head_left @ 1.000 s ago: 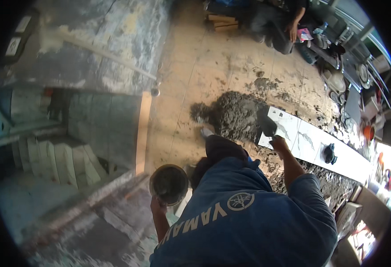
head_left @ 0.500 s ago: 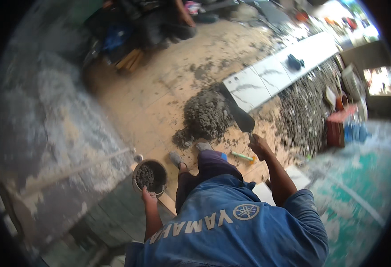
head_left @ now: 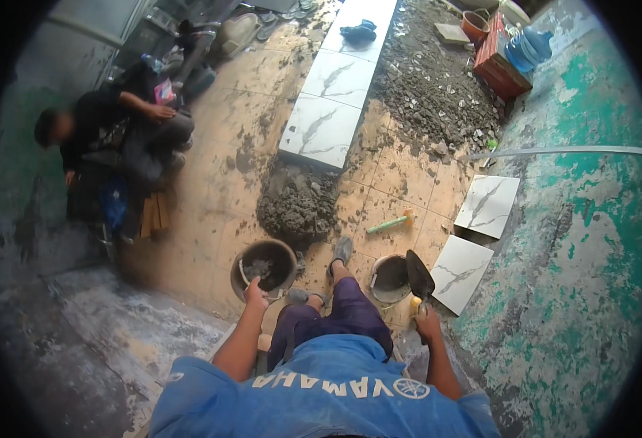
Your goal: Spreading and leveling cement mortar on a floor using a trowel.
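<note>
Mortar [head_left: 295,208], as its damp grey clumps suggest, lies heaped on the floor just short of twelve o'clock, meeting the near end of the white tile strip [head_left: 322,124] that runs off toward twelve; more grey stuff sits inside the bucket [head_left: 284,257] at eleven. The left hand [head_left: 257,294] has its fingers curled over the near side of that bucket, beside the pale handle; whether they grip rim or handle, I cannot tell. A hold there probably steadies the bucket or takes its weight, though whether it touches the floor is unclear. The right hand [head_left: 428,325], near half past two, is wrapped in a fist around the handle of the trowel [head_left: 420,276], whose blade points toward twelve beside the second bucket [head_left: 377,274] at one; gripped so, the blade likely stays free of the body. Beyond that bucket lies a mallet [head_left: 389,225], and two loose tiles [head_left: 487,206] rest near two o'clock, perhaps put there to be clear of the rubble [head_left: 438,80] toward one. A co-worker [head_left: 135,139] sits at half past ten, a pink packet [head_left: 164,92] near the lap, its print too small to read. Pale capitals and a round emblem cross the blue shirt [head_left: 321,416], upside down from this view; no other lettering is legible.
</note>
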A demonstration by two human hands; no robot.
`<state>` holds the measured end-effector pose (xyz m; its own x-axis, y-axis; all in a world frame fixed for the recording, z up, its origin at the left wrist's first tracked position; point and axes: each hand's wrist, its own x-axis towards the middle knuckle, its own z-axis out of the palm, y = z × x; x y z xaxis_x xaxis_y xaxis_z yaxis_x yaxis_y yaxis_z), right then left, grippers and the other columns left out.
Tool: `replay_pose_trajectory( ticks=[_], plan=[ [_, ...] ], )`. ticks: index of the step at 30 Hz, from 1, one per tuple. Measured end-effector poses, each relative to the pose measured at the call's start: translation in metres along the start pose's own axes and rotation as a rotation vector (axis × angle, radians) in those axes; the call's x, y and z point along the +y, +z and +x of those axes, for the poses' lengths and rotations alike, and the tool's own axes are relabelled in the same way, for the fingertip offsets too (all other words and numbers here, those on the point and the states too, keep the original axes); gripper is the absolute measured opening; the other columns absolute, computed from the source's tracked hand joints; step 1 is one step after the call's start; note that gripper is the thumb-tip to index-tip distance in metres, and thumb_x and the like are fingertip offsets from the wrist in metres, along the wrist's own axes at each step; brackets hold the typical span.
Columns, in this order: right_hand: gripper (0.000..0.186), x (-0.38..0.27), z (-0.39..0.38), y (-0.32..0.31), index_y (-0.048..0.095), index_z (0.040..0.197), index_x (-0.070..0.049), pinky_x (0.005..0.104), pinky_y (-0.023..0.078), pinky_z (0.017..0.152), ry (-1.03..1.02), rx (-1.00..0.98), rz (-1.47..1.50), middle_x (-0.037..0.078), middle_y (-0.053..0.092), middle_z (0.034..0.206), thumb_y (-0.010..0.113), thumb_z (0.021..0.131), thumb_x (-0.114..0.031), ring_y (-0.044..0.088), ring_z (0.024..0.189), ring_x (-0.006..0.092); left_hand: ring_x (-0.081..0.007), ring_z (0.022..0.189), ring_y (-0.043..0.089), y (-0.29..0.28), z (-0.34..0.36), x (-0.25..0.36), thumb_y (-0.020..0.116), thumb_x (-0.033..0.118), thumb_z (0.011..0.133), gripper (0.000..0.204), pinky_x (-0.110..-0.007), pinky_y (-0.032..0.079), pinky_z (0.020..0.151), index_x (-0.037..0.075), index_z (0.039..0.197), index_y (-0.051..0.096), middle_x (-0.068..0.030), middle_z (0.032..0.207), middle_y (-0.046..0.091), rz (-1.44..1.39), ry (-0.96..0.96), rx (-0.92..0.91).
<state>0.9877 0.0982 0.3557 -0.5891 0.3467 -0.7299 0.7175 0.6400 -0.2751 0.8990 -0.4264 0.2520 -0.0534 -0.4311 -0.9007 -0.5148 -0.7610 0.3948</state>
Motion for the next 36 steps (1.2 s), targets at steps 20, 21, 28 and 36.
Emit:
replay_pose_trajectory(
  ticks=[20,21,28,36],
  plan=[
    [0.049,-0.099,0.110,0.079,0.042,0.124,0.002,0.0345,0.044,0.050,-0.052,0.296,0.198,0.015,0.059,0.076,0.062,0.083,-0.019,0.056,0.052,0.0203,-0.0146,0.057,0.047,0.446,0.037,-0.189,0.069,0.023,0.078,0.025,-0.032,0.040,0.048,0.004,0.087,0.056,-0.0022,0.070,0.051,0.717,0.107,-0.528],
    [0.049,-0.077,0.124,0.093,0.042,0.124,0.002,0.0345,0.044,0.050,-0.044,0.298,0.169,0.015,0.059,0.076,0.062,0.083,-0.019,0.056,0.052,0.0203,-0.0146,0.059,0.049,0.456,0.047,-0.198,0.068,0.022,0.078,0.024,-0.031,0.041,0.049,0.004,0.089,0.056,-0.0027,0.072,0.052,0.733,0.060,-0.552],
    [0.035,-0.290,0.311,0.108,0.050,0.115,-0.002,0.0338,0.045,0.055,-0.214,0.045,0.236,0.011,0.058,0.069,0.057,0.091,-0.026,0.059,0.061,0.0196,-0.0271,0.107,0.058,0.419,0.150,-0.217,0.073,0.034,0.076,0.075,-0.037,0.048,0.087,-0.004,0.132,0.041,-0.0213,0.121,0.056,0.953,0.304,-1.103],
    [0.044,-0.506,0.660,0.231,0.057,0.110,-0.007,0.0487,0.046,0.084,-0.758,0.112,-0.570,0.025,0.063,0.102,0.051,0.091,-0.046,0.059,0.098,0.0422,-0.0359,0.116,0.053,0.166,0.241,0.044,0.067,0.034,0.081,0.067,-0.041,0.041,0.098,0.001,0.134,0.042,-0.0217,0.121,0.059,1.369,0.383,-0.887]
  ],
)
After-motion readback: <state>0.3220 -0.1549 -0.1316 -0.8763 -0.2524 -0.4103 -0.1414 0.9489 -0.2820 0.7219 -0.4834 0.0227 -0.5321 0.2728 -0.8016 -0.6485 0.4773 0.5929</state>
